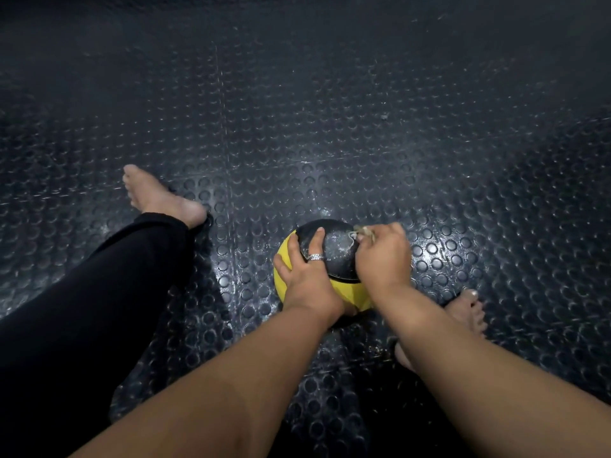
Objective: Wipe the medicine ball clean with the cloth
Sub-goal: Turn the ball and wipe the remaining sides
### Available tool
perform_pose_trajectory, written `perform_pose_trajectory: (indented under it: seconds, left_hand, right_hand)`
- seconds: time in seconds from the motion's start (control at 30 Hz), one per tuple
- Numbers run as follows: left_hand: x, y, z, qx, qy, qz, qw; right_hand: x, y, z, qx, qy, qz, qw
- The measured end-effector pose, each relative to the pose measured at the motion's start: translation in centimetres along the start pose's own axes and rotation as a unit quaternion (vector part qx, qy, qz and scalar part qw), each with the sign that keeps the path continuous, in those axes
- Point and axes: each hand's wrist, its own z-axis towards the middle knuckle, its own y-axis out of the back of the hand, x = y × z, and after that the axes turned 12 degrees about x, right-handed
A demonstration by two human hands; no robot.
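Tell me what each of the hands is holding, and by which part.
The right hand grips a bunched cloth, mostly hidden in its fist. The left hand rests spread on top of the medicine ball, steadying it.

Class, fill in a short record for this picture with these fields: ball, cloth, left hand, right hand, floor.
ball: yellow and black ball, resting on the floor
cloth: small pale cloth, bunched, mostly hidden by the hand
left hand: left hand lies flat on the ball, steadying it
right hand: right hand grips the cloth against the black panel
floor: dark studded mat
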Motion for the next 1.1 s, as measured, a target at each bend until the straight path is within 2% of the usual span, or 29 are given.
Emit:
perform_pose_trajectory:
  seconds: [0.1,0.17,0.23,0.3,0.4,0.43,0.47,0.53,0.63,0.7,0.8,0.87,0.97,1.1]
  left_hand:
    - [0.4,0.1,0.2,-0.021,-0.001,-0.012,1.0]
    - [0.9,0.0,0.3,-0.03,-0.015,-0.021,0.999]
    - [1.1,-0.1,0.2,-0.018,-0.019,-0.006,1.0]
    - [0.9,0.1,-0.2,-0.003,-0.007,0.021,1.0]
    - [0.5,0.4,-0.5,0.001,0.006,0.04,0.999]
    - [0.4,0.4,-0.4,0.001,0.009,0.04,0.999]
    - [0.3,0.4,-0.3,-0.001,0.009,0.037,0.999]
    - [0.1,1.0,0.1,0.0,0.011,0.018,1.0]
    - [0.2,1.4,0.5,0.007,0.011,0.004,1.0]
    - [0.1,1.3,0.2,0.012,0.01,0.028,0.999]
    - [0.1,1.1,-0.1,0.013,0.007,0.041,0.999]
    - [0.2,1.0,-0.2,0.016,0.007,0.026,1.0]
    - [0.5,0.9,0.1,0.003,0.007,0.014,1.0]
    - [0.6,0.4,0.4,-0.023,-0.012,0.009,1.0]
  right_hand:
    - [-0.1,-0.5,-3.7,-0.014,0.076,-0.008,0.997]
    - [-0.6,-0.6,-6.4,0.004,0.121,0.009,0.993]
    - [-1.5,-0.4,-5.8,0.006,0.149,-0.008,0.989]
    - [-2.2,0.0,-3.6,0.005,0.111,-0.006,0.994]
    - [-2.5,0.5,0.1,0.016,-0.016,0.039,0.999]
    - [-2.4,0.6,0.3,0.017,-0.033,0.035,0.999]
    - [-1.9,0.7,-0.2,0.015,-0.024,0.033,0.999]
    - [-0.9,0.3,-2.9,0.003,0.046,0.032,0.998]
    - [-1.2,-0.3,-5.6,0.03,0.14,-0.004,0.99]
    - [-1.4,0.2,-3.7,0.029,0.121,-0.024,0.992]
    - [-1.0,1.1,0.0,0.031,0.013,0.012,0.999]
    - [-0.7,0.9,-0.2,0.025,0.009,0.011,1.0]
    - [-0.5,-0.3,-4.9,-0.009,0.081,0.009,0.997]
    - [-1.9,-0.8,-7.1,0.03,0.214,-0.052,0.975]
